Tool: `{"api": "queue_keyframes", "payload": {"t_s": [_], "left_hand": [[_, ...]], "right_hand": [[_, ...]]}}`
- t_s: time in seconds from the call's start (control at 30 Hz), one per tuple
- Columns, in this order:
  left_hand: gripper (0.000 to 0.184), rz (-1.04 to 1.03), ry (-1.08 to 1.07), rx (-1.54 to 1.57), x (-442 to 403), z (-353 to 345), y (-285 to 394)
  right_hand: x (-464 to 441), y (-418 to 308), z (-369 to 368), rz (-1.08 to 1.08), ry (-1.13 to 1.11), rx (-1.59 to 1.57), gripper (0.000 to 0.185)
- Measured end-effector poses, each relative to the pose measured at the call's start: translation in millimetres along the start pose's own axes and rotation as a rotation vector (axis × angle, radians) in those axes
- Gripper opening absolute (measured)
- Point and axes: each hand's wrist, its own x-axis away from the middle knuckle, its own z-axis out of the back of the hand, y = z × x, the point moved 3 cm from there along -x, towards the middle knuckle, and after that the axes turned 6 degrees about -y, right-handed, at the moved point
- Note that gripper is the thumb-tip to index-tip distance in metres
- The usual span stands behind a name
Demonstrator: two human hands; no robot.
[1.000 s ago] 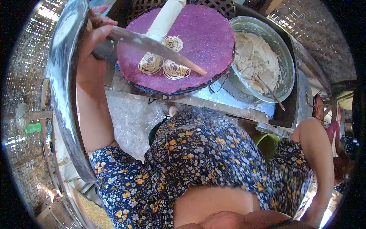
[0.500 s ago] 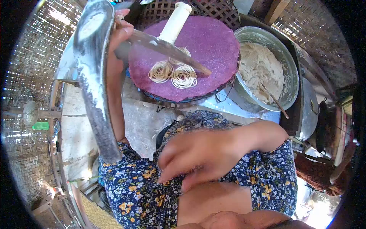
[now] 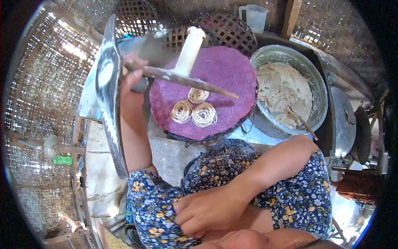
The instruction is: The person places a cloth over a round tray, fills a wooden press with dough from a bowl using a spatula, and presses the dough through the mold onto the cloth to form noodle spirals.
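Observation:
My left hand (image 3: 132, 79) is closed around a T-shaped wooden tool (image 3: 199, 84) at upper left, where its long stick meets a curved flour-dusted crosspiece. The stick reaches out over a round purple mat (image 3: 232, 66). Behind the stick, a pale dough-coated cylinder (image 3: 190, 54) stands on the mat. Three coiled nests of pale noodle strands, one of them this nest (image 3: 204, 114), lie together near the mat's front. My right hand (image 3: 205, 213) reaches across my body and rests on my left floral sleeve (image 3: 159, 203), fingers loosely bent, nothing visible in them.
A large metal basin (image 3: 321, 89) of pale dough stands right of the mat, with a thin stick (image 3: 302, 122) leaning in it. Dark woven baskets (image 3: 226, 31) and a clear plastic jug (image 3: 254, 18) are behind. A metal lid (image 3: 343, 124) is at far right.
My right hand has moved down and settled on the left sleeve. The wooden tool has turned, its crosspiece now seen more edge-on. The view has shifted, showing more of the back.

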Motion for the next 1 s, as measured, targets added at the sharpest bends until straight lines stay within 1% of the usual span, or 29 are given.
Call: {"api": "queue_keyframes", "payload": {"t_s": [0.03, 0.07, 0.1, 0.13, 0.17, 0.2, 0.27, 0.3, 0.33, 0.4, 0.5, 0.53, 0.6, 0.63, 0.7, 0.8, 0.9, 1.0], "left_hand": [[0.037, -0.042, -0.061, 0.050, -2.5, 2.6, -1.0], [0.037, -0.085, -0.122, 0.098, -4.9, 4.7, -1.0], [0.036, -0.179, -0.160, 0.111, -8.4, 4.5, 2.0], [0.036, -0.208, -0.158, 0.152, -9.8, 3.4, 3.2], [0.036, -0.232, -0.203, 0.213, -12.2, 8.5, 1.9], [0.035, -0.256, -0.246, 0.276, -14.3, 12.5, 0.5], [0.033, -0.233, -0.279, 0.461, -16.7, 13.0, -5.3], [0.033, -0.209, -0.279, 0.561, -16.6, 10.9, -12.8], [0.032, -0.178, -0.280, 0.659, -16.0, 6.3, -20.7], [0.031, -0.139, -0.352, 0.761, -18.1, -5.3, -32.9], [0.030, -0.081, -0.430, 0.875, -18.6, -24.4, -49.5], [0.029, -0.061, -0.449, 0.882, -18.5, -29.0, -55.4], [0.028, -0.007, -0.493, 0.878, -17.5, -41.7, -58.5], [0.028, -0.001, -0.530, 0.857, -18.4, -47.5, -57.2], [0.029, 0.027, -0.496, 0.856, -16.4, -48.0, -59.8], [0.030, 0.046, -0.462, 0.858, -11.7, -44.1, -63.0], [0.031, 0.040, -0.478, 0.848, -12.4, -42.3, -63.9], [0.032, 0.042, -0.487, 0.831, -13.1, -41.4, -64.2]], "right_hand": [[10.0, 2.7, 8.7, -0.056, -0.043, -0.037, 0.015], [21.4, 0.3, 23.9, -0.090, 0.009, -0.018, 0.014], [34.3, -5.8, 42.3, -0.125, 0.058, 0.006, 0.015], [48.1, -15.6, 62.4, -0.205, 0.109, 0.062, 0.016], [62.0, -28.7, 82.9, -0.283, 0.167, 0.119, 0.017], [72.3, -47.9, 104.1, -0.316, 0.230, 0.248, 0.015], [112.3, -62.1, 131.0, -0.346, 0.663, 0.356, 0.009], [126.1, -56.6, 140.9, -0.339, 0.984, 0.247, 0.008], [131.2, -52.7, 148.5, -0.366, 1.171, 0.162, 0.011], [138.1, -31.7, 157.4, -0.364, 1.293, -0.016, 0.029], [124.2, -18.0, 162.0, -0.312, 1.129, -0.202, 0.049], [122.2, -15.0, 162.1, -0.306, 1.023, -0.197, 0.066], [107.1, -24.0, 159.8, -0.254, 0.915, -0.055, 0.063], [109.7, -24.5, 160.3, -0.321, 0.901, -0.004, 0.061], [118.6, -24.2, 160.3, -0.458, 0.870, 0.089, 0.058], [123.8, -26.0, 163.0, -0.409, 0.897, 0.336, 0.047], [126.4, -30.2, 161.4, -0.467, 0.929, 0.504, 0.043], [123.4, -34.1, 160.0, -0.478, 0.982, 0.567, 0.040]]}}
